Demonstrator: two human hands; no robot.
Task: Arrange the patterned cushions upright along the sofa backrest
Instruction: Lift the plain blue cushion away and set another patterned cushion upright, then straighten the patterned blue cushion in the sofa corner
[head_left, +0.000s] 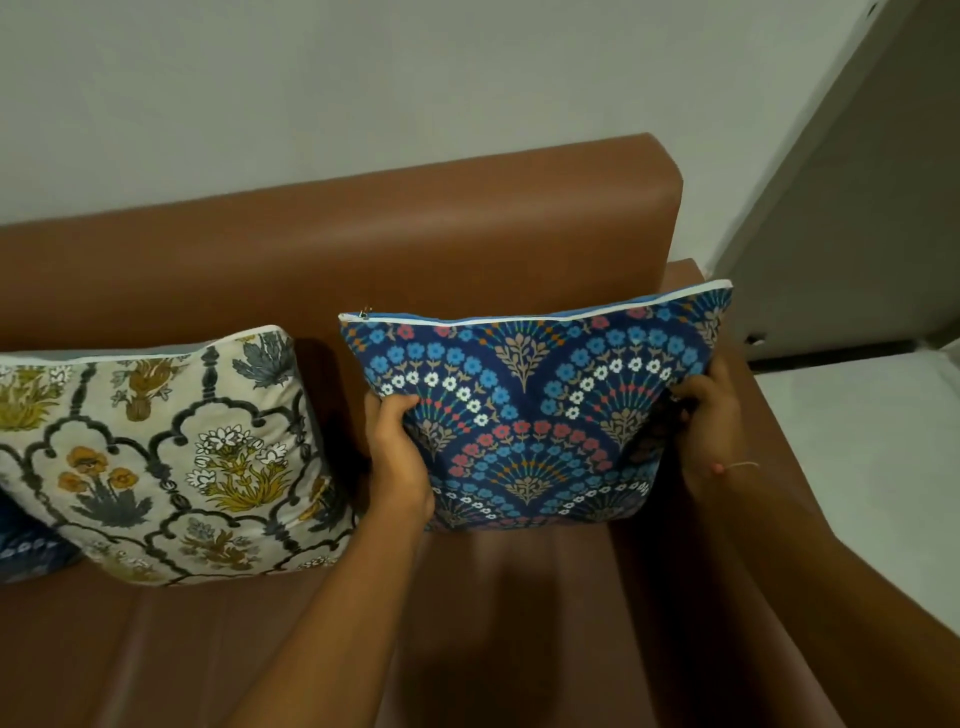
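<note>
A navy blue cushion (535, 415) with fan-shaped flower patterns stands upright on the brown sofa seat, its zipped edge on top, close to the backrest (363, 244). My left hand (397, 457) grips its left edge and my right hand (706, 431) grips its right edge. To its left a cream cushion (171, 457) with yellow and grey flowers leans upright against the backrest. A sliver of another blue cushion (26, 545) shows at the far left edge.
The sofa's right armrest (769, 467) runs beside my right arm. Behind the sofa is a pale wall (415, 78). A light tiled floor (872, 441) and a door frame lie to the right. The seat cushion (467, 623) spreads in front.
</note>
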